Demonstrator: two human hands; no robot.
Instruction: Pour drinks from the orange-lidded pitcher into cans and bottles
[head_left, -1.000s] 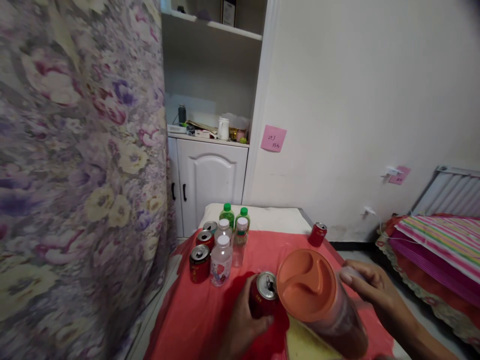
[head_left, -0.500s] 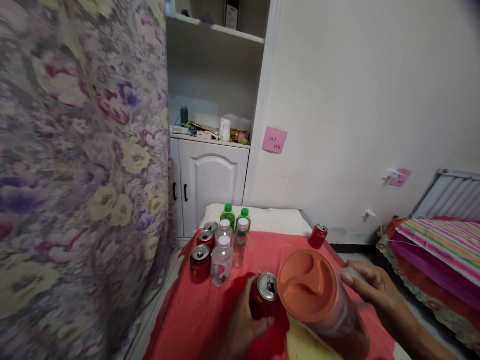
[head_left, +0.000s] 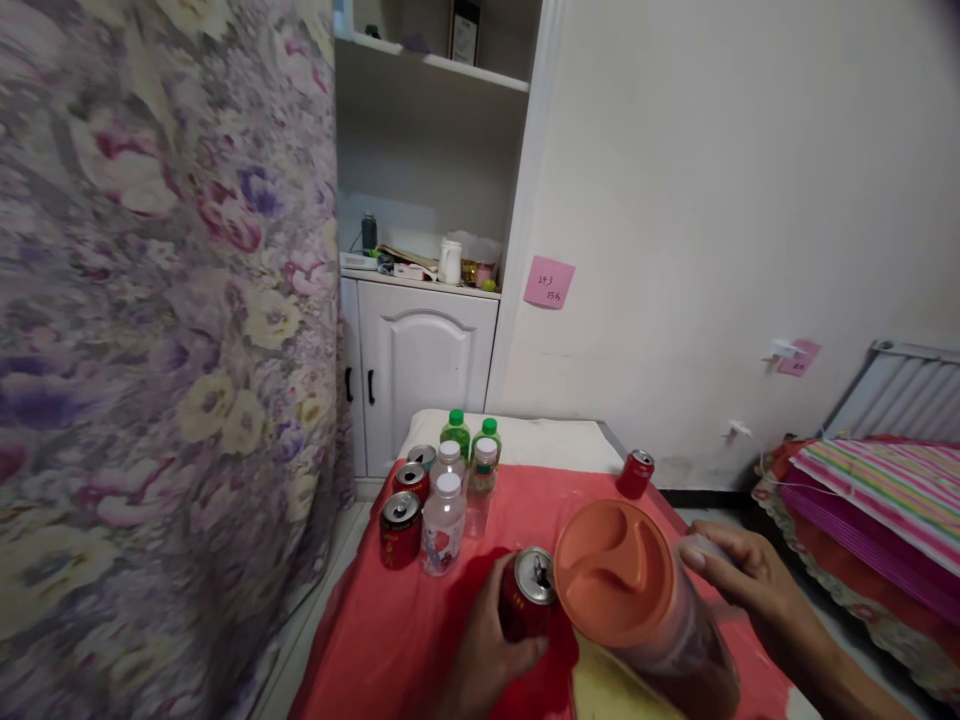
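Observation:
In my left hand [head_left: 491, 640] is an opened dark red drink can [head_left: 525, 600], upright, its silver top facing up. My right hand [head_left: 739, 570] grips the handle of a clear pitcher [head_left: 686, 650] with an orange lid [head_left: 615, 572]. The pitcher leans left, and its lid edge is at the can's rim; whether they touch I cannot tell. Dark liquid shows through the pitcher wall. Under it lies a yellow cloth or pad [head_left: 611, 685], partly hidden.
Several cans [head_left: 401, 530] and bottles [head_left: 444, 525] stand at the left of the red-covered table [head_left: 367, 640]. One red can [head_left: 636, 474] is near the back right edge. A floral curtain [head_left: 165, 350] hangs left; a bed [head_left: 877, 530] is at right.

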